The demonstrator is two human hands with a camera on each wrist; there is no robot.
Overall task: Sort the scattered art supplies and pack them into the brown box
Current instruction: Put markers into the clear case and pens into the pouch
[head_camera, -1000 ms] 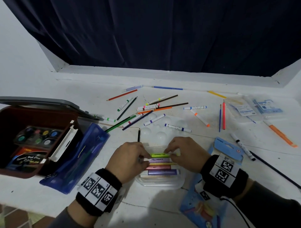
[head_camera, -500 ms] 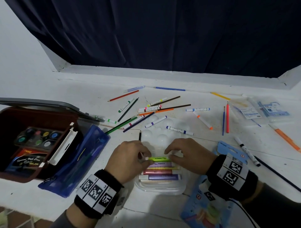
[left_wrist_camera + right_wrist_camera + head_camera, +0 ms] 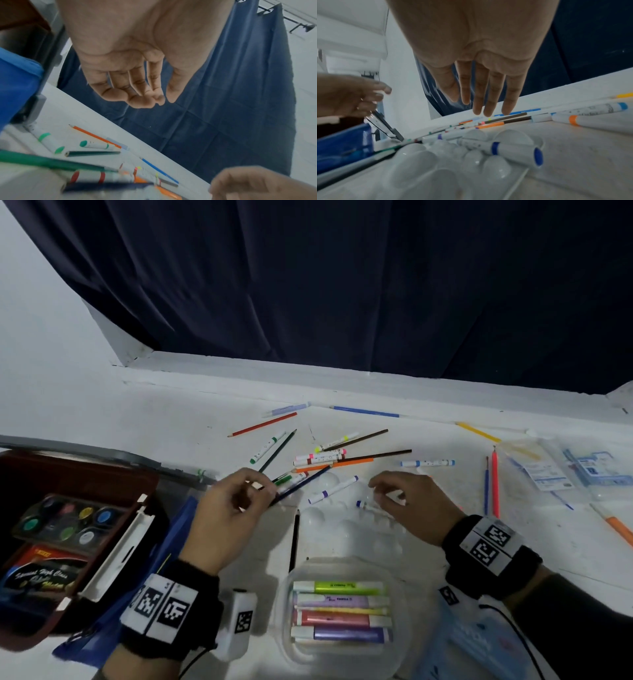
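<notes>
The brown box (image 3: 85, 474) stands open at the left, with a watercolour set (image 3: 65, 522) inside. A clear case (image 3: 342, 659) near the front edge holds several highlighters side by side. My left hand (image 3: 263, 487) (image 3: 163, 100) hovers over the near ends of crossed pencils (image 3: 301, 482), fingers loosely curled and empty. My right hand (image 3: 380, 491) (image 3: 481, 106) is held flat, fingers straight, above a blue-capped marker (image 3: 361, 504) (image 3: 513, 151). That marker lies on a white mixing palette (image 3: 342, 529) (image 3: 419, 162).
A blue pouch (image 3: 171, 539) leans against the box. More markers and pencils (image 3: 325, 460) are scattered across the middle of the white table. Clear packets (image 3: 548, 470) lie far right, and a blue package (image 3: 479, 642) near right. A black pencil (image 3: 294, 539) lies between my hands.
Both hands have left the highlighter case and moved farther out over the scattered markers. The green highlighter they held now lies in the case.
</notes>
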